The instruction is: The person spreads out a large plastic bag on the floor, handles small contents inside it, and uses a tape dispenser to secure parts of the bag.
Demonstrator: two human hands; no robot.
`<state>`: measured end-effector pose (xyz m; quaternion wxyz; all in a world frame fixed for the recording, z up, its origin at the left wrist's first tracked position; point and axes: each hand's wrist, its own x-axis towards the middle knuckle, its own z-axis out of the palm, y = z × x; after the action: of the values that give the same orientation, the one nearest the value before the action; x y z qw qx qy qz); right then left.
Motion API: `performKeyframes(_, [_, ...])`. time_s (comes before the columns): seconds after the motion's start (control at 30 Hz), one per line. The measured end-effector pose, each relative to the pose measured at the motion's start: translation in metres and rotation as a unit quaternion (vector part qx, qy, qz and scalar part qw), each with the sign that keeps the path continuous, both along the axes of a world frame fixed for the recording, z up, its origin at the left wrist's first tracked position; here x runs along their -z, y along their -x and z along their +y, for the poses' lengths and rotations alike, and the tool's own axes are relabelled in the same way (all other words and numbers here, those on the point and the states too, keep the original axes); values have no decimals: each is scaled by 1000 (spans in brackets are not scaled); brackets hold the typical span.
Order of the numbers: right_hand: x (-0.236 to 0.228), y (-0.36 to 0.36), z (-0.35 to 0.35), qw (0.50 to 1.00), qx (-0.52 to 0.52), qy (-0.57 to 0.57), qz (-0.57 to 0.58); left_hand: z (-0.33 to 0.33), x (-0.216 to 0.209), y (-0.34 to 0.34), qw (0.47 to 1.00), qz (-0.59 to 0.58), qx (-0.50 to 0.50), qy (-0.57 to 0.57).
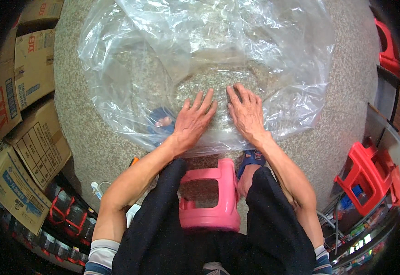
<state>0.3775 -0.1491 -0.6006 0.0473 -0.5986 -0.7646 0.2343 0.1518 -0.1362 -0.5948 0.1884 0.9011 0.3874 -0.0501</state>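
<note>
A large clear plastic bag (209,59) is spread flat on the speckled stone floor (346,82), directly in front of the seated person and reaching away toward the top of the view. Its near edge lies just ahead of the pink stool (209,201). The film is creased and puffed up in places, which suggests that air is trapped under or within it.

The left hand (193,120) is laid palm down on the near part of the bag, fingers extended and slightly spread, with nothing gripped. The right hand (247,112) is laid beside it in the same manner, fingers straight and open, pressed flat on the film. The two hands are set close together but apart, near the middle of the bag's near edge. This flat, open placement appears suited to holding the film down and smoothing it, since a wide palm contact spreads pressure over thin plastic.

A blue sandal (162,120) is seen through the film at the left, so that foot appears to lie under the bag or behind a fold of it. The other blue sandal (251,158) is seen just outside the near edge, beside the stool. The person is seated low on the stool, which keeps both arms within easy reach of the floor.

Cardboard boxes (30,105) are stacked along the left side. Red stools (369,174) are stacked at the right, well apart from the bag
</note>
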Motion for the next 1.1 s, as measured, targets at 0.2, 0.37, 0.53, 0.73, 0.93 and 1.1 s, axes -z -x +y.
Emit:
performKeyframes(0.2, [-6,-6,0,999,-22,-23,-6,0,-3,0,1000,-2,4,-10])
performKeyframes(0.37, [-45,-42,14,996,-11,31,85,11,-22,17,976,-166,-126,66])
performKeyframes(0.53, [-124,-76,32,988,-58,137,46,-18,-108,141,827,-265,-475,142])
performKeyframes(0.73, [-198,-144,53,962,-45,267,-23,-182,-115,280,667,-239,-700,91])
performKeyframes(0.93, [-245,-93,72,979,-57,189,-56,-342,-74,323,634,-112,-757,117])
performKeyframes(1.1, [-262,-41,53,978,-74,193,5,-308,-48,198,802,13,-595,53])
